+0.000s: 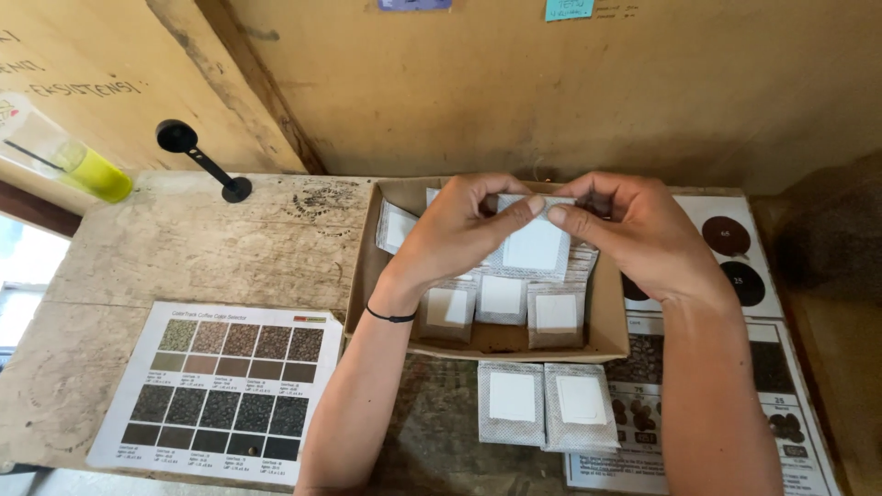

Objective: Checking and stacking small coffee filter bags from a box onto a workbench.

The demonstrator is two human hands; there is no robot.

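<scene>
Hands meet over an open cardboard box (367, 266) on the worn wooden counter (230, 239). The left hand (455, 230) and the right hand (629, 230) pinch the top edge of one small silvery pouch (536, 248) with a blank white label, thumb and forefinger of each closed on the upper corners, the other fingers curled loosely. The pouch hangs upright just above the box, between the two hands and touching both.

By the look of it, the step in hand is working at the pouch's top seam, either pressing it shut or pulling it apart; which of the two cannot be told. The next move would call for an even grip along the seam while the pouch stays level.

Inside the box, more pouches of the same kind (501, 298) stand in rows below the held one. Two further pouches (547, 402) lie flat on the counter just in front of the box. A printed chart of dark bean samples (220, 390) lies to the left, another printed sheet with dark discs (735, 262) to the right. A black scoop (197, 158) rests near the wall.
</scene>
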